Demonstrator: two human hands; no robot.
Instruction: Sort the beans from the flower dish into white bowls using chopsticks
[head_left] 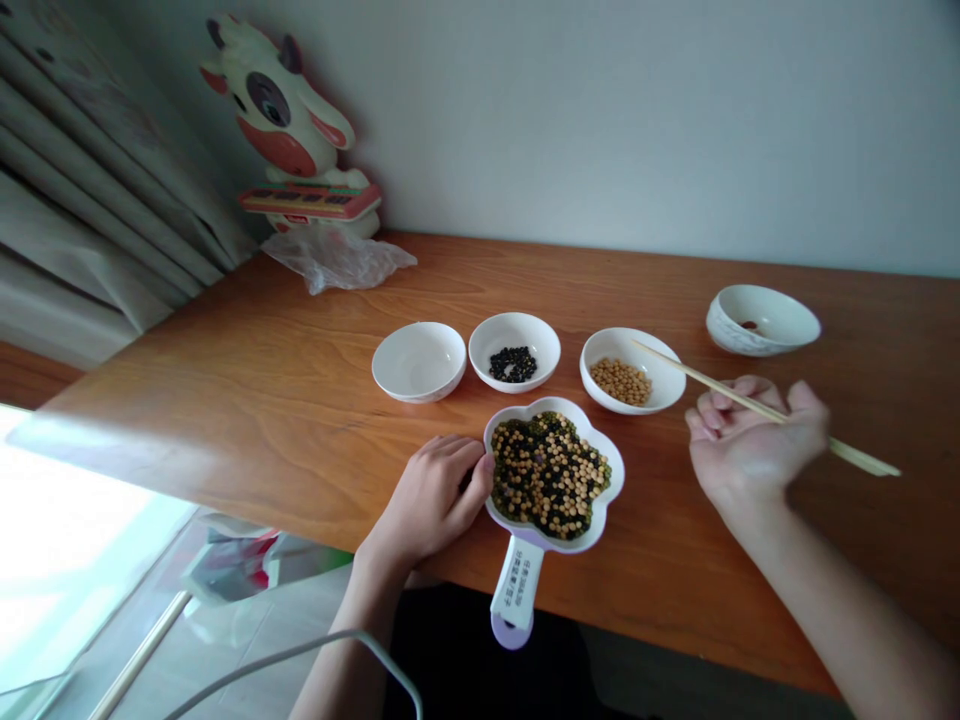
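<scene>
My right hand [757, 435], palm turned up, is closed around a pair of wooden chopsticks [701, 378]. Their tips reach over a white bowl [666, 385] that holds tan soybeans [621, 381]. My left hand [439, 497] rests on the table with curled fingers, its thumb and fingertips gripping the left rim of a flower-shaped scoop [616, 470]. Mixed black, tan and green beans [547, 470] fill this white and purple scoop, and its labelled handle [517, 590] points toward me past the table edge. Behind it, another white bowl [544, 345] contains black beans [513, 364].
A white bowl [420, 360] with nothing visible in it stands at the left of the row. Farther right is a patterned bowl [780, 315] with a few brown pieces. A cow toy keyboard [311, 200] and a clear plastic bag [337, 262] sit at the back left. A grey cable [300, 647] crosses the foreground.
</scene>
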